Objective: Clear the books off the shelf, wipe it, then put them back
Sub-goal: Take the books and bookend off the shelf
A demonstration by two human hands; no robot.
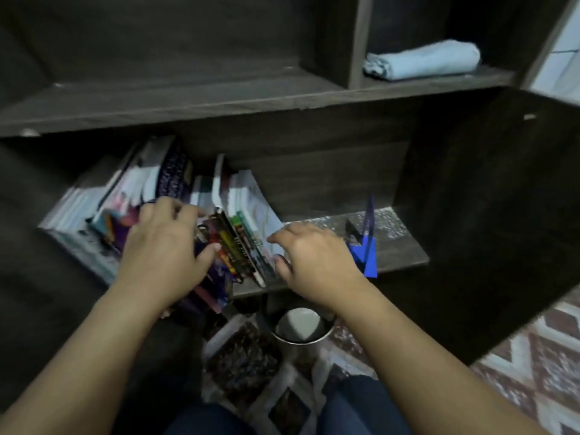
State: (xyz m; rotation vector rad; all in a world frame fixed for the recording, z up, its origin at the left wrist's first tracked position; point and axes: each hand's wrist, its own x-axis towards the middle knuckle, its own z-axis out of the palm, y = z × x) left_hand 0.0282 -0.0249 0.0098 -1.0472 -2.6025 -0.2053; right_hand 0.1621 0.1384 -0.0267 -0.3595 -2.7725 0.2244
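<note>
My left hand (163,243) lies over the leaning books (238,243), its fingers curled over their top edges and its thumb pressed to a spine, so it grips a bunch of them. My right hand (310,259) is at the right end of the row, its bent fingers touching the outermost cover. I cannot tell whether it pinches that book. The spines are colourful, but motion blur leaves their lettering unreadable. The books tilt leftward on the dark wooden shelf (405,255), whose bare right part looks speckled. A blue triangular piece (367,252) stands just beside my right hand. A folded light-blue cloth (423,59) lies in the upper right compartment. Below are a round metal container (298,324) and a patterned floor (533,356).
</note>
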